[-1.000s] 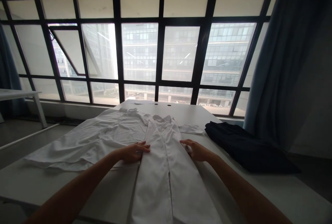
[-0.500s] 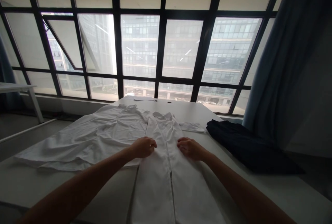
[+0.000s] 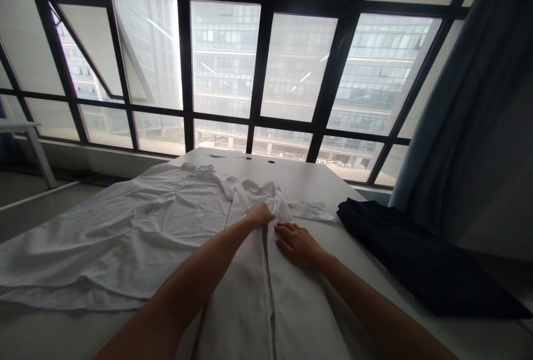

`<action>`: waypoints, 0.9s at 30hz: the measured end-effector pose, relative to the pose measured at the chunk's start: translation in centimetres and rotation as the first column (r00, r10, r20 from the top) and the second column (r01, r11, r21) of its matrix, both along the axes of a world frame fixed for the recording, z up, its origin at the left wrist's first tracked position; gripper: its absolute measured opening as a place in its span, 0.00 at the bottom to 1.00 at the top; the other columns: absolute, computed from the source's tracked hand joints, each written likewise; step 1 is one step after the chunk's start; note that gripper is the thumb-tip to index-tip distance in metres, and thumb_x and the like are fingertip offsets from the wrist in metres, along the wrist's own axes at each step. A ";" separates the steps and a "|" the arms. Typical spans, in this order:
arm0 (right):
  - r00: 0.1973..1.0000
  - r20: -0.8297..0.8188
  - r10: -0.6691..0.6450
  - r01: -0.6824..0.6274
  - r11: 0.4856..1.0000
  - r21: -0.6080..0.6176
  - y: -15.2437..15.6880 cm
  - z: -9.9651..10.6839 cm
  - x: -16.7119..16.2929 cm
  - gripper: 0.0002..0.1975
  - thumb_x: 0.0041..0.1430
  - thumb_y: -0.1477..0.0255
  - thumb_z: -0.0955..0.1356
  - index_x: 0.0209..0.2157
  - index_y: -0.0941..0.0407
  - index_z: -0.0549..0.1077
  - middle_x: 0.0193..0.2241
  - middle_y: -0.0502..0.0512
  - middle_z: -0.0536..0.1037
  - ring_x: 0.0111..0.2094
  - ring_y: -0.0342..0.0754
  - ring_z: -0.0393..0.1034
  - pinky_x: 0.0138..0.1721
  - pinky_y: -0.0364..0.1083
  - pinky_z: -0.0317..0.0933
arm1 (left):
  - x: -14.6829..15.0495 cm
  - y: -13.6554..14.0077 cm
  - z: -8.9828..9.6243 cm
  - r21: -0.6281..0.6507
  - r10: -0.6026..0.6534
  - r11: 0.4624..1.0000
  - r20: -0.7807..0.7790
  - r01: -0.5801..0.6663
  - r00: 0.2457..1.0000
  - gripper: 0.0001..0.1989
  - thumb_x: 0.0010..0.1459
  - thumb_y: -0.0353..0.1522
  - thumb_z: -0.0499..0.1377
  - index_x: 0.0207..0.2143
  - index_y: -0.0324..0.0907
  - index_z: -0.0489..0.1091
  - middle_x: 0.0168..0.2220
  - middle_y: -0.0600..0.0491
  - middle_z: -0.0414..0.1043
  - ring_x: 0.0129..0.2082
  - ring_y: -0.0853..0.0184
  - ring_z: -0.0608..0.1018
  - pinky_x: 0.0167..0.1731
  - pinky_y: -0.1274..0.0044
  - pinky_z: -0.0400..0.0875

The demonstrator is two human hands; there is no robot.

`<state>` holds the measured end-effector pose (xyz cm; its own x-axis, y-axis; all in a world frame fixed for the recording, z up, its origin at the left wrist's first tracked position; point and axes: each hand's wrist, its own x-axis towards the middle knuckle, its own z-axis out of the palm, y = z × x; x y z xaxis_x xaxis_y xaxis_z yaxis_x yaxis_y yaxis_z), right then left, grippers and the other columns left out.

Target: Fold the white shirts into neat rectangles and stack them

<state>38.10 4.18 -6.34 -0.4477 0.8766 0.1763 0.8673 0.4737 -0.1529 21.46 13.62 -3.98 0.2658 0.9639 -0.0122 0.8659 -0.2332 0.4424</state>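
A long white garment (image 3: 241, 282) lies lengthwise in front of me, its two panels parted by a narrow gap down the middle and its crumpled top at the far end. My left hand (image 3: 260, 214) is closed in a pinch on the cloth near the upper end of that gap. Just right of it, my right hand (image 3: 297, 244) rests palm down on the right panel, fingers stretched out. Another spread of wrinkled white cloth (image 3: 162, 226) covers the left side. A sleeve-like white piece (image 3: 312, 210) sticks out to the right.
The white table (image 3: 300, 174) has two dark round holes near its far edge. A dark navy folded cloth (image 3: 408, 254) lies on the right. Beyond are large framed windows (image 3: 225, 60), a blue curtain (image 3: 437, 143) at right and another white table (image 3: 37, 151) at left.
My left hand has moved right and farther away, from the left panel to the middle opening. My right hand has flattened, shifting slightly left. The view has tilted and moved a little.
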 end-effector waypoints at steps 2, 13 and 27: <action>0.999 0.028 0.017 -0.017 1.000 -0.013 1.1 1.0 -0.2 0.21 0.65 0.61 0.60 0.53 0.55 0.73 0.53 0.62 0.75 0.53 0.57 0.68 0.54 0.54 0.59 | -0.5 0.2 0.0 -0.014 0.000 1.000 -0.001 0.000 1.000 0.14 0.54 0.36 0.61 0.39 0.35 0.77 0.38 0.41 0.78 0.40 0.57 0.79 0.38 0.73 0.72; 0.997 0.082 0.000 0.004 0.999 -0.039 13.4 -1.8 1.3 0.28 0.68 0.67 0.54 0.66 0.61 0.57 0.67 0.65 0.53 0.68 0.54 0.46 0.65 0.57 0.44 | 0.3 -5.5 -1.3 0.299 -0.373 0.841 -0.284 0.451 0.883 0.29 0.61 0.35 0.50 0.62 0.29 0.60 0.65 0.35 0.55 0.66 0.51 0.58 0.62 0.62 0.55; 0.960 0.092 -0.265 0.279 0.941 -0.193 27.5 -2.4 1.6 0.33 0.69 0.58 0.48 0.70 0.58 0.45 0.70 0.56 0.43 0.70 0.48 0.36 0.67 0.54 0.37 | -0.2 -6.6 -0.9 0.022 -0.462 0.884 -0.112 0.467 0.880 0.36 0.65 0.40 0.42 0.68 0.24 0.46 0.70 0.35 0.35 0.70 0.51 0.39 0.66 0.58 0.39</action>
<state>39.75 31.63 -8.76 -0.1917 0.9807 -0.0384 0.9698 0.1832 -0.1612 21.30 6.97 -4.87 0.6827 0.7304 -0.0206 0.6923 -0.6376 0.3378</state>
